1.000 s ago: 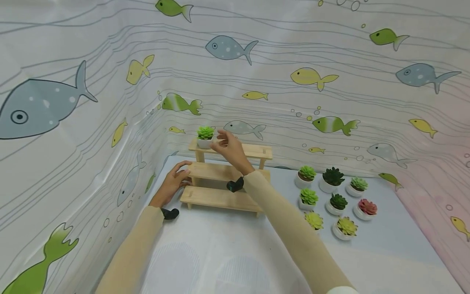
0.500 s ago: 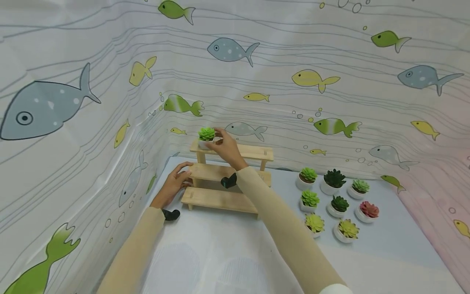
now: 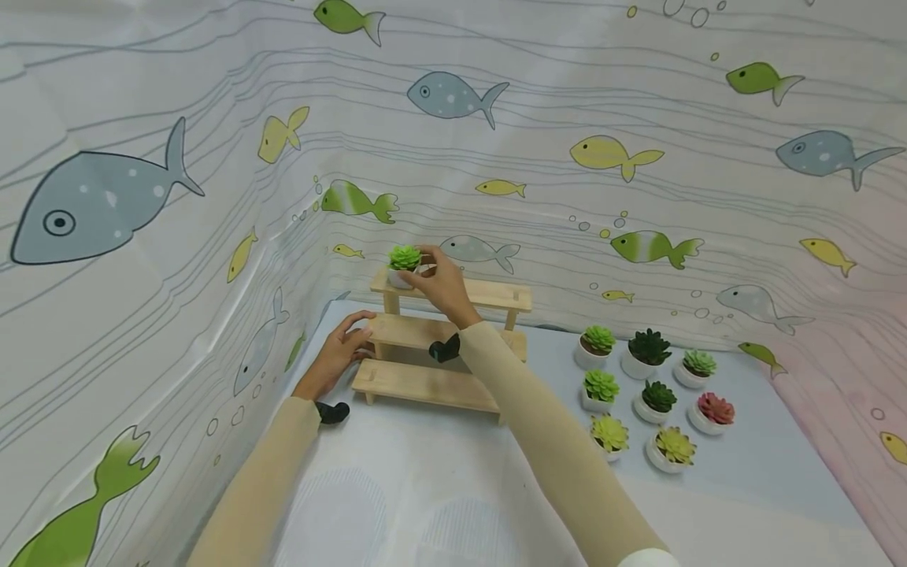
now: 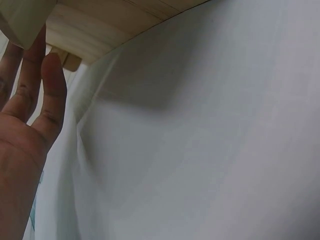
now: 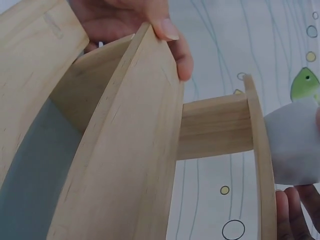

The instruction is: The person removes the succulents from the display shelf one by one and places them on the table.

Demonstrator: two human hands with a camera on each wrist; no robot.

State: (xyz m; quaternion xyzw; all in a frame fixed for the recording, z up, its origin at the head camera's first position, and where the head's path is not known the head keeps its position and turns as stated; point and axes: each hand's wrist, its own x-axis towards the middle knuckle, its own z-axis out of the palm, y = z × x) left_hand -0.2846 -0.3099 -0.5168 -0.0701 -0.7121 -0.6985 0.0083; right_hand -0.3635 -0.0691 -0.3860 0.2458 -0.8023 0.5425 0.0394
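Note:
A three-tier wooden plant stand stands at the back of the table. My left hand holds the left end of its middle shelf; in the right wrist view its fingertips lie over that end. On the left end of the top shelf sits a potted succulent, bright green in a white pot. My right hand pinches this pot from the right, thumb at its front. The left wrist view shows my left hand beside the pale wood, part of its fingers hidden behind it.
Several more potted succulents stand to the right of the stand, among them a dark green one, a red one and a yellow-green one. Fish-printed cloth walls close in behind and at the left.
My right hand has come in to the pot from just beside it and now pinches it. The pot sits slightly further right on the top shelf. The left hand stays on the stand.

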